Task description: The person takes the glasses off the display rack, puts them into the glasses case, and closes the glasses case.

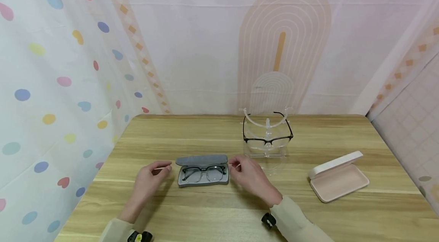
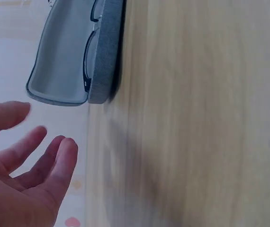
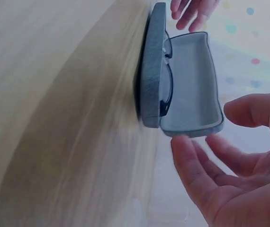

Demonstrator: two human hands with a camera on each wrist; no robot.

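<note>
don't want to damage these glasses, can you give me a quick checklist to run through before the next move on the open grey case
1. Glasses lying inside the grey case: ok.
2. Base resting on the table: ok.
3. Glasses fully below the base's rim: not ok; both wrist views show the frame rising past it, so the lid probably needs gentle handling.
4. Left grip clear of the case: ok; a gap shows.
5. Right grip clear of the lid: cannot tell; its fingertips are right by the lid's corner, contact unclear.
6. White case out of the way: ok; well off to the right.
</note>
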